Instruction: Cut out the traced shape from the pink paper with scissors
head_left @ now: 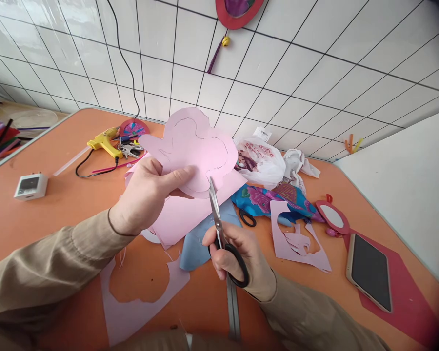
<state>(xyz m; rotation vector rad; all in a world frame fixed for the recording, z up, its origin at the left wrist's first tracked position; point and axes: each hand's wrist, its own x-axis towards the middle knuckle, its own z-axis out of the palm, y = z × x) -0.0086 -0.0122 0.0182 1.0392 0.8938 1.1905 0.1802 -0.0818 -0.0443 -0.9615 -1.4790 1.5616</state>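
My left hand (148,187) pinches a pink sheet (201,151) with a rounded, lobed outline and pencil lines drawn on it, the thumb on its face. My right hand (241,253) grips a pair of scissors (216,209) by the black handles. The blade tips meet the sheet's lower right edge near a pencil line. Below the held piece lies a larger pink sheet (185,217) over blue fabric (201,241). A cut-out pink scrap (131,317) rests on the orange table near me, and another pink scrap (283,246) is right of my right hand.
A yellow glue gun (106,144) and keys (129,150) lie at the back left, with a white charger (31,186) nearer. Along the right are a plastic bag (267,163), patterned blue cloth (256,200), a small red-framed oval (332,217) and a phone (369,273). A tiled wall (161,58) stands behind.
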